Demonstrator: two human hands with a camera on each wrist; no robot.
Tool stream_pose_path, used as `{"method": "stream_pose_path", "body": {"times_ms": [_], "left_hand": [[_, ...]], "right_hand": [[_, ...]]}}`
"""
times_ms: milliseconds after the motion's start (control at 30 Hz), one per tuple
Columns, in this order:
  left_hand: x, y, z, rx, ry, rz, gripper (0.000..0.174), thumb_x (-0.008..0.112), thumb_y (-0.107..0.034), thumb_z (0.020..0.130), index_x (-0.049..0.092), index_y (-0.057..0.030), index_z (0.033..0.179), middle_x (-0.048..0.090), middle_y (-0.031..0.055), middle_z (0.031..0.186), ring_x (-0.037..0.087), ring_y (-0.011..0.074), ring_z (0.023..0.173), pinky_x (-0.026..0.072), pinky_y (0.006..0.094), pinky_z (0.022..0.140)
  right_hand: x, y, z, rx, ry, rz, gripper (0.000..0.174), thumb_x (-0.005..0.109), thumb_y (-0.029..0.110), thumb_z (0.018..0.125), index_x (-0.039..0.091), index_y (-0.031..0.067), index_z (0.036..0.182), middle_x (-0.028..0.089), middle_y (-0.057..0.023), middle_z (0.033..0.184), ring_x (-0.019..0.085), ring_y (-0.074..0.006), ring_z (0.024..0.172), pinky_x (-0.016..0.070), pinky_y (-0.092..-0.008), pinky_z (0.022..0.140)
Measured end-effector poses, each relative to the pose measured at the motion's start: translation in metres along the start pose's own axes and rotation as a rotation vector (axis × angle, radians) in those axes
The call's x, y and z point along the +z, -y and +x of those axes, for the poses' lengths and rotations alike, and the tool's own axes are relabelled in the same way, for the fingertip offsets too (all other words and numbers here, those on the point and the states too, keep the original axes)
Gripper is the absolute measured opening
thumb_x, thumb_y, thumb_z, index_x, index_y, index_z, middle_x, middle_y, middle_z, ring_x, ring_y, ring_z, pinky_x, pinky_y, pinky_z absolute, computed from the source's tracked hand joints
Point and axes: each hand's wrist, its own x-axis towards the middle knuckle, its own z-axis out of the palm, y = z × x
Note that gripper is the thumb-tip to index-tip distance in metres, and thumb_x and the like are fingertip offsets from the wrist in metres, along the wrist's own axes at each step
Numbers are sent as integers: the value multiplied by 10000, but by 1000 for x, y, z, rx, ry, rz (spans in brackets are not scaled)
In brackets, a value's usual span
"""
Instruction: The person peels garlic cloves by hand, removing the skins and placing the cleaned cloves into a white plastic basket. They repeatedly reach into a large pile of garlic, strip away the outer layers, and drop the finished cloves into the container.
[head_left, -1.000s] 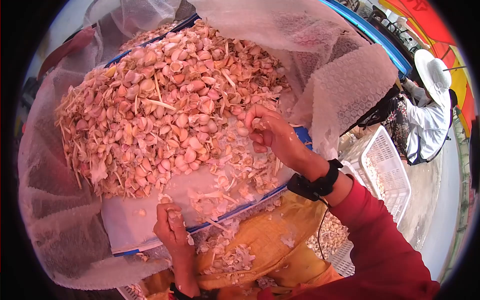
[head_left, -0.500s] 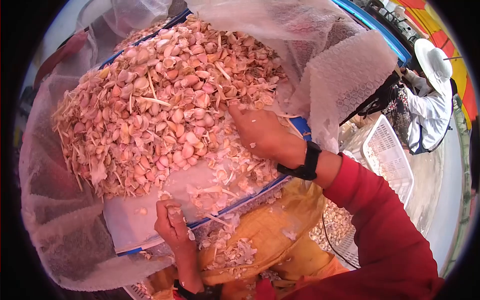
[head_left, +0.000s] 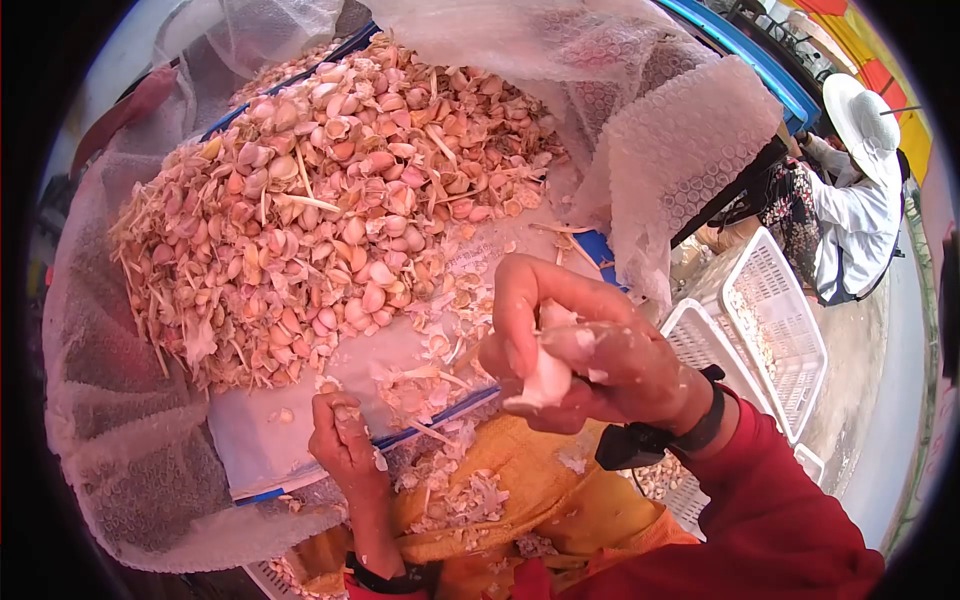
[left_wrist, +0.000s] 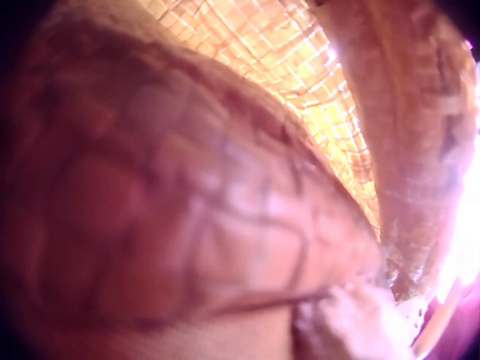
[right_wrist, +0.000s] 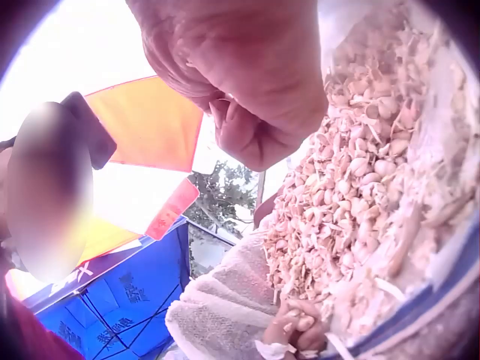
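My right hand (head_left: 605, 350) is raised in front of the heap, its curled fingers and thumb gripping pale garlic cloves (head_left: 548, 378). In the right wrist view, the same hand (right_wrist: 240, 82) looms large at the top, its fingers folded inward. Low at the near edge of the board, my left hand (head_left: 345, 440) has its fingers curled, pinching a garlic clove largely hidden by them. Blurred in the left wrist view, a whitish piece (left_wrist: 352, 319) shows at those fingertips. Beyond both hands lies a big heap of pinkish unpeeled garlic cloves (head_left: 300, 220).
Loose skins and stalks lie on the white board (head_left: 260, 450) with blue edging. Bubble wrap (head_left: 690, 150) surrounds the heap. An orange woven sack (head_left: 540, 460) covers the lap. White crates (head_left: 785, 330) stand at right, near a person in a white hat (head_left: 860, 125).
My right hand reached down onto the heap's near right side, then came back toward me and up with pale cloves between its fingers. The left hand has stayed in place.
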Motion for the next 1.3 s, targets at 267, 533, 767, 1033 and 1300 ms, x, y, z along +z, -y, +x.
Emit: {"method": "stream_pose_path", "body": {"times_ms": [267,533,767,1033,1300], "left_hand": [[0,-3,3,45,-27,37,250,427,-261,906,520,-40,836,397,9,538,374,98,499,254,272,474],[1,-1,0,10,-13,82,251,424,-256,907,519,-39,822,381,20,548,356,101,495,246,277,466],[-1,-5,3,4,-26,86,232,422,-229,906,523,-37,823,368,21,543,347,99,508,232,281,470],[1,-9,2,-44,-20,76,236,420,-245,918,511,-48,822,374,1,577,337,87,528,236,265,489],[-1,-14,1,-65,25,78,228,402,-236,939,488,-59,823,381,-18,653,331,66,580,257,230,526]], "right_hand": [[61,-17,-28,-681,330,32,205,566,147,880,620,-50,871,628,-143,716,580,-223,488,433,-280,392],[23,-30,-25,-65,507,902,154,605,107,862,606,-41,906,640,-148,789,604,-236,557,459,-275,452],[-41,-19,28,-45,-215,531,217,421,272,975,469,63,939,592,-129,942,407,-85,490,313,-165,369],[-167,-26,85,-29,-338,-903,122,500,153,909,529,50,969,616,-87,793,561,-187,634,466,-323,530],[-167,-34,80,-162,-147,-1796,137,534,77,840,478,12,946,591,-215,792,575,-405,782,444,-461,669]]}}
